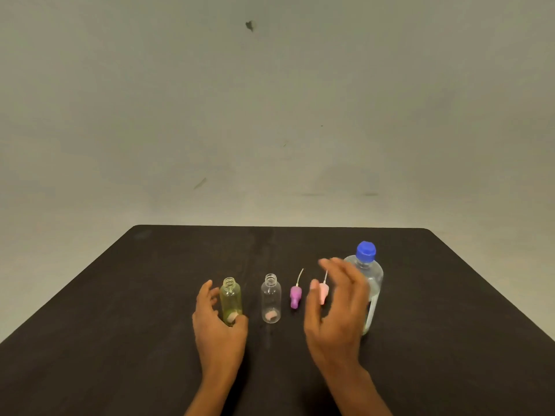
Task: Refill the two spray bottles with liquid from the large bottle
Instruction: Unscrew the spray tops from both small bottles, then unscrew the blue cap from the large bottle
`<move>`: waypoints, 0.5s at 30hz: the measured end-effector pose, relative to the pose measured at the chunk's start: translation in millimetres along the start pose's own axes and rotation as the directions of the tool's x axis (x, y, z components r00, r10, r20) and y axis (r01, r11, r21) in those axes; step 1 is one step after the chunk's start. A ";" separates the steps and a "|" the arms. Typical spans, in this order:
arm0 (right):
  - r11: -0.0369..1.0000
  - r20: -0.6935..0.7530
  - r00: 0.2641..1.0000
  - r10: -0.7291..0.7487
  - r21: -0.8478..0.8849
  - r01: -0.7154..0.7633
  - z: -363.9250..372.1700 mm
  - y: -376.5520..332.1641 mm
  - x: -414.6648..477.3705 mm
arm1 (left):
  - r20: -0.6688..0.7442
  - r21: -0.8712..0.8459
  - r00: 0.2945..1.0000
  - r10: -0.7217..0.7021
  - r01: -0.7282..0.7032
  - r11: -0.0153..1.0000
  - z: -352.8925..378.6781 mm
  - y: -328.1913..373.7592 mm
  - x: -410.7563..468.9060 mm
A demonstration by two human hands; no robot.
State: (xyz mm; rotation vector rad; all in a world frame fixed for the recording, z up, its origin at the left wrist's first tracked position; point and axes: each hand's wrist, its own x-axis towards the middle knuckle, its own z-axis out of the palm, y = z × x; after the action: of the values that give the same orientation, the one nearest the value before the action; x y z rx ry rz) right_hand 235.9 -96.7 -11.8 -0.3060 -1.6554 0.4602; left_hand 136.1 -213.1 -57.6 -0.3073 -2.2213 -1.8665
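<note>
Two small uncapped spray bottles stand on the black table (120, 295): a yellow-green one (230, 297) and a clear one (271, 297) to its right. My left hand (217, 322) wraps around the base of the yellow-green bottle. A purple spray head (295, 295) and a pink spray head (323, 292) lie right of the clear bottle, their thin tubes pointing away. The large clear bottle with a blue cap (368, 283) stands upright at the right, capped. My right hand (339, 307) hovers open, fingers spread, just left of the large bottle and partly over the pink spray head.
A plain wall rises behind the table's far edge (282, 226). The dark tabletop stretches out left of the yellow-green bottle and right of the large bottle.
</note>
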 end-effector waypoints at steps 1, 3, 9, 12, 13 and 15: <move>1.000 -0.084 0.996 0.004 -0.008 -0.004 -3.3 2.8 4.5 | -0.012 -0.005 1.000 -0.001 0.001 1.000 0.1 1.4 -1.3; 0.998 -0.174 0.983 0.062 -0.019 -0.067 -8.0 13.5 9.8 | -0.063 -0.006 0.998 0.013 -0.014 1.000 -0.2 4.8 -4.3; 0.966 -0.116 0.960 0.254 0.068 -0.248 -18.0 40.8 20.2 | -0.210 0.012 0.888 0.409 -0.416 0.909 -2.7 33.3 -21.1; 0.962 -0.038 0.969 0.244 0.133 -0.237 -17.4 44.0 26.7 | -0.102 -0.008 0.809 0.578 -0.582 0.813 10.6 51.8 -32.4; 0.962 -0.016 0.973 0.232 0.149 -0.227 -16.4 44.5 28.9 | -0.027 -0.049 0.806 0.592 -0.592 0.804 16.8 57.4 -36.1; 0.967 -0.005 0.979 0.205 0.155 -0.201 -15.4 45.3 33.0 | 0.164 -0.130 0.820 0.548 -0.533 0.836 30.4 66.9 -42.3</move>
State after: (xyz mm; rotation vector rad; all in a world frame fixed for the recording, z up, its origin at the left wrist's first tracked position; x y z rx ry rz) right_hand 243.6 -39.9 -2.4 -0.3662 -1.5646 0.7329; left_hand 195.4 -172.4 -12.7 -1.0594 -1.8852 -1.6513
